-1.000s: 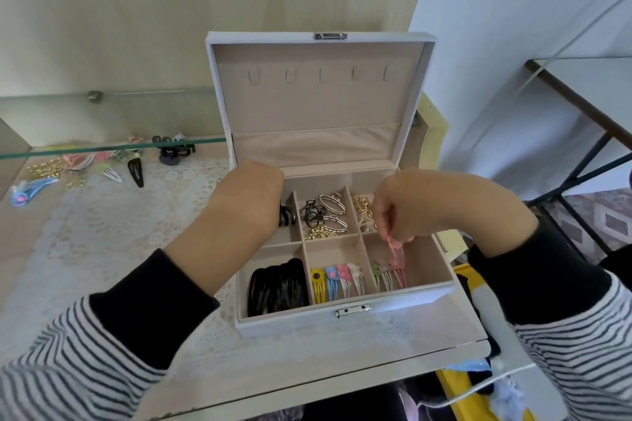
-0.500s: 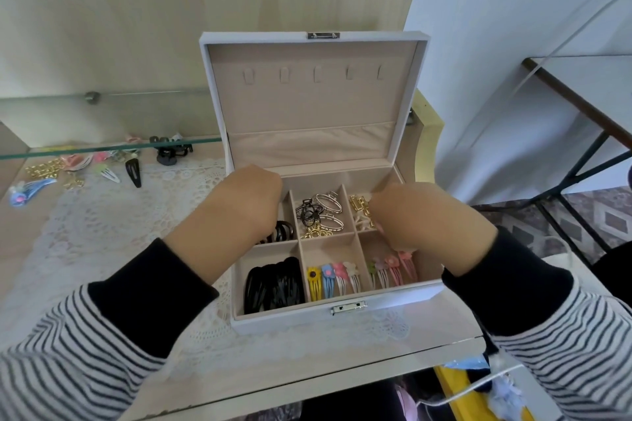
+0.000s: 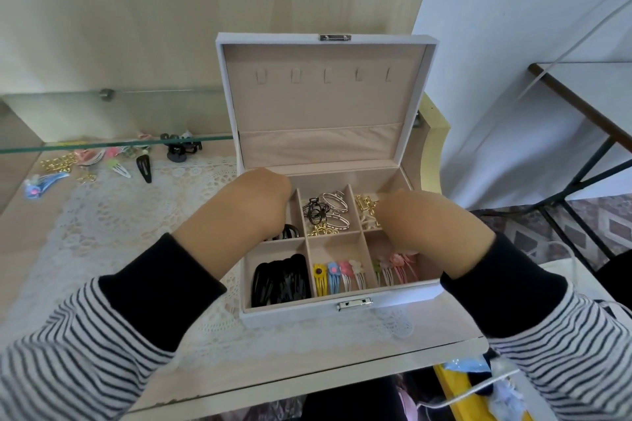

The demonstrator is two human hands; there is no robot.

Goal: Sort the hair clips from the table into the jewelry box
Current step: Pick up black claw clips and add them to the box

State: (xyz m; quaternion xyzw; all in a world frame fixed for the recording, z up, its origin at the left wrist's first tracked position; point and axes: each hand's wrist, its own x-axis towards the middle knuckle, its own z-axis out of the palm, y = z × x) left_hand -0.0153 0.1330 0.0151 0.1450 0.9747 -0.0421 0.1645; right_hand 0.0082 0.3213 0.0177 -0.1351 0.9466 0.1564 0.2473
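**Item: jewelry box [image 3: 290, 314], open, on lace cloth [image 3: 119, 215] at the near right end of the table [image 3: 325, 372].**

Exterior pale grey. Lining beige. Lid [image 3: 325, 96] stands upright, with five small tabs in a row and a gathered pocket below. Metal clasp [image 3: 354, 303] at the middle of the front wall. The tray is divided into six compartments, two rows of three.

- Front left: black snap clips [image 3: 280, 278], stacked close.
- Front middle: flower snap clips [image 3: 338, 277] in yellow, blue, pink and cream, side by side.
- Front right: pastel clips [image 3: 396, 267], green and pink, in a row.
- Rear middle: claw clips [image 3: 325, 212] in black, white and gold, heaped.
- Rear right: gold clips [image 3: 367, 207], partly covered by the right wrist.
- Rear left: dark clips [image 3: 290, 232], mostly hidden.

**Unsorted:** loose clips [image 3: 102, 164] lie well apart from the box at the far left of the table, among them a black snap clip [image 3: 144, 167] and a black claw clip [image 3: 181, 149], under a glass shelf [image 3: 102, 147].

**Hands:** the left hand [image 3: 253, 202] dips into the rear-left compartment. The right hand [image 3: 410, 219] bends over the right-hand compartments. The fingers of both are hidden, so their grip cannot be told.

**Change:** one second ago the right hand pinched a pink clip above the front-right compartment. The hand has since sunk lower, and the pink clip now lies in the row. The left hand has stayed put.
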